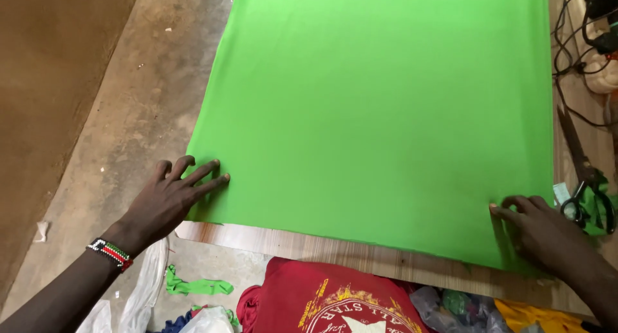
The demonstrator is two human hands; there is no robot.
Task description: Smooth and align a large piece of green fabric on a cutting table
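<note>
A large sheet of bright green fabric [380, 114] lies flat over a wooden table [360, 256]. My left hand [168, 199] rests at the fabric's near left corner, fingers spread and fingertips pressing on the cloth edge. A beaded bracelet [111, 253] sits on that wrist. My right hand [547, 233] presses flat on the near right corner of the fabric, fingers apart. Neither hand holds anything.
Scissors with green and black handles [589, 185] lie on the table right of the fabric, near black cables [570, 56]. Below the table edge lie a red printed garment [328, 297], green scraps [196, 285], white plastic [145, 294] and other cloths. Concrete floor [129, 114] runs along the left.
</note>
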